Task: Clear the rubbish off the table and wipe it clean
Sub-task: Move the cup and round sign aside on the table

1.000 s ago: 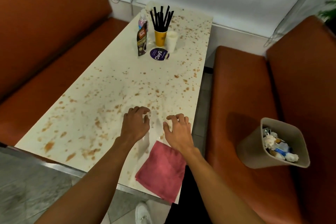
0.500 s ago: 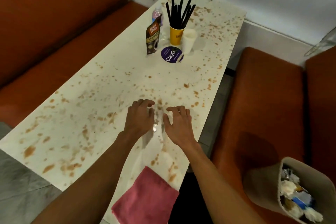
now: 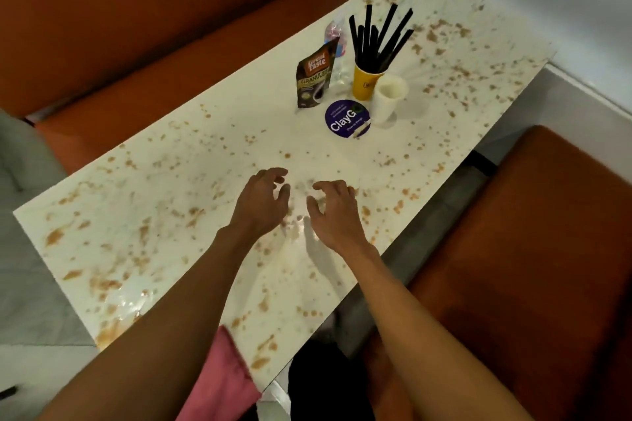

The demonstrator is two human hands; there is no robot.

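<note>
Cloth at near table edge

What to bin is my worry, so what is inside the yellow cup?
A bunch of black straws stands in the yellow cup, fanning out above its rim. The cup's wall hides their lower ends and whatever else may lie at the bottom.

The left hand and the right hand moved forward over the stained table, further from the pink cloth; the left forearm now covered part of this cloth at the near edge
</note>
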